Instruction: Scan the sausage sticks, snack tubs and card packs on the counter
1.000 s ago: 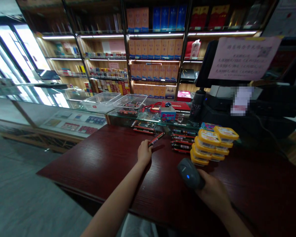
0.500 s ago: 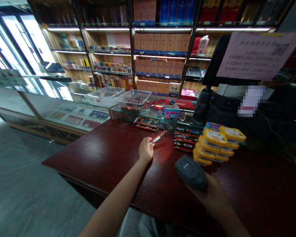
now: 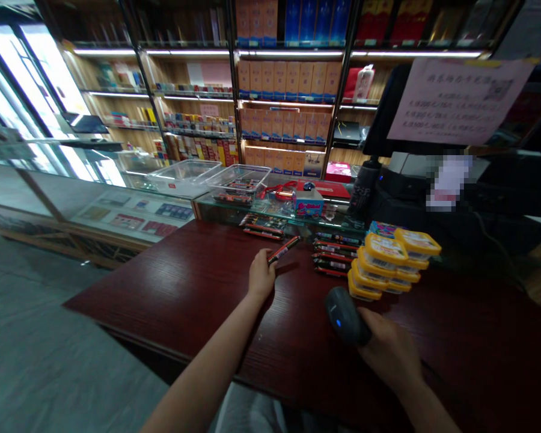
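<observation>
Two hands work: our left hand (image 3: 261,278) pinches a slim pen-like item (image 3: 287,248), mid-frame; our right hand (image 3: 391,350) grips a scanner (image 3: 345,317), lower right of centre. We'd do well holding the item's pale label (image 3: 279,255) steady, uncovered, facing the scanner.

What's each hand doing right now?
Left hand: closed, holding a slim red-and-black packet.
Right hand: closed around the handle of a dark handheld scanner.
</observation>
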Action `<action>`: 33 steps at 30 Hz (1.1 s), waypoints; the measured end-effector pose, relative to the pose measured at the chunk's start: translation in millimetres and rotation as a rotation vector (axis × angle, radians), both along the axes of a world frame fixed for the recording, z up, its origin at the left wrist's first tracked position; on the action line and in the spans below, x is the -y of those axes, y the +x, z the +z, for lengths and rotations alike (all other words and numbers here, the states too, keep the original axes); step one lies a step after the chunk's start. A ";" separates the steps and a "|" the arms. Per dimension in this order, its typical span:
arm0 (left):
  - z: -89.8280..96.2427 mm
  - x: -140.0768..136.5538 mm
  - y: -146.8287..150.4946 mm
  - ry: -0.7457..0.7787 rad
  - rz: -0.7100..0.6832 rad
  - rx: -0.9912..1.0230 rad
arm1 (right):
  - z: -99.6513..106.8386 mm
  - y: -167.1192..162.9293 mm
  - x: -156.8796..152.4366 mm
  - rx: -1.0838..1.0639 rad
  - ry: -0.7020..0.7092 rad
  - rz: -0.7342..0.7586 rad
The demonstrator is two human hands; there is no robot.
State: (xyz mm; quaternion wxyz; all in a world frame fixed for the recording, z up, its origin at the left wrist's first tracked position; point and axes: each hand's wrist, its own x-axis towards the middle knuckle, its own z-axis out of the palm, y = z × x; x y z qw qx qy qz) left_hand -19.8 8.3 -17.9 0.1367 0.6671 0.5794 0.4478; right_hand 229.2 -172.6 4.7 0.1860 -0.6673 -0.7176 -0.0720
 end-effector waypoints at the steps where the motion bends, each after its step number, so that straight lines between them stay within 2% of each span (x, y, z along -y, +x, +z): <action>1: 0.0 -0.6 -0.4 0.013 -0.009 0.008 | -5.6 2.7 -1.2 0.016 0.019 0.002; 4: 3.8 -2.4 0.0 0.041 -0.059 -0.030 | -17.9 8.0 -3.5 0.009 0.046 0.011; 8: 17.7 -7.6 13.7 0.041 -0.060 -0.179 | -22.7 9.6 -5.2 -0.065 0.046 0.018; 14: 40.3 -35.1 65.7 -0.011 0.008 -0.203 | -21.6 7.8 -7.3 -0.097 0.027 -0.002; 18: 44.9 -61.1 102.8 -0.065 -0.004 -0.166 | -24.5 6.8 -7.5 -0.094 0.023 -0.027; 22: 39.4 -81.7 132.2 -0.077 -0.102 -0.124 | -26.7 7.2 -7.5 -0.094 0.026 -0.047; 25: 29.8 -93.8 143.5 -0.040 -0.209 -0.031 | -26.4 7.8 -7.8 -0.112 0.020 -0.047; 27: 21.6 -100.1 143.1 -0.034 -0.245 0.088 | -26.0 7.9 -8.0 -0.124 0.017 -0.046; 30: 7.7 -105.6 132.3 -0.060 -0.224 0.301 | -24.9 7.2 -8.1 -0.126 0.016 -0.055; 33: -5.5 -105.6 119.4 -0.113 -0.195 0.400 | -22.8 5.4 -8.2 -0.124 0.016 -0.051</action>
